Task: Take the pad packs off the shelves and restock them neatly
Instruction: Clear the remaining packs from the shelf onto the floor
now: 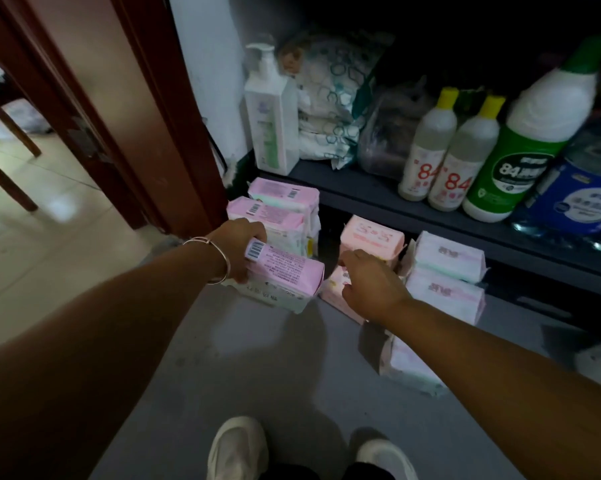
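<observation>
Landmark: the dark shelf edge [378,199] that runs across the storage unit; every place below is given from it.
Left hand [238,245]: below the shelf edge, towards its left end, fingers curled over the near end of a pink pad pack [285,277] and gripping it; a thin bangle [216,259] sits on that wrist.
Held pack: lies flat, barcode end under the fingers, at the front of a row with two more pink packs [274,209] behind it, reaching back under the shelf edge.
Right hand [370,284]: below the middle of the shelf edge, fingers loosely spread, holding nothing; it appears to touch a peach pad pack [371,239], though the dim light leaves contact unsure.
White packs [448,271]: two stacked, just right of the peach pack, under the shelf edge.
Loose pack [409,363]: on the grey floor, further out from the shelf edge, under the right forearm.
Above the shelf edge: a white pump bottle [271,123] at the left, two yellow-capped bottles [444,157] and a green-capped jug [534,133] to the right.
Shoes [238,448]: white, at the bottom of the view, well out from the shelf edge.
</observation>
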